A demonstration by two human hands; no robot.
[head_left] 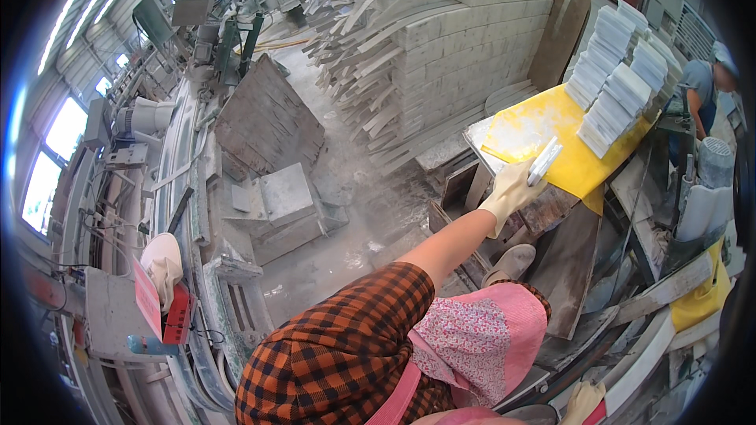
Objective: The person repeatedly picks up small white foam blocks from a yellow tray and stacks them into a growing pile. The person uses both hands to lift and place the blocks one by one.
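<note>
And here's the left hand, in a pale glove, arm stretched out at mid-picture, fingers closed around a small bundle of white strips! The bundle is tilted upward, right over the near part of a yellow sheet dusted with white powder. Just beyond, on the same sheet, stand tall stacks of similar strips, their layers a little uneven. Down at the bottom edge, there's the right hand, gloved too, well apart from the left and partly cut off; whether it grips anything, I cannot tell. Between the two, a flowered apron with pink trim, and a shoe below the outstretched arm. Up top, a huge pile of white slabs, curved ends jutting out on its left side! Over on the right, a co-worker in a cap stands past the stacks. And far left, a red box sits with a pale cloth draped over it, a blue bottle just beside.
</note>
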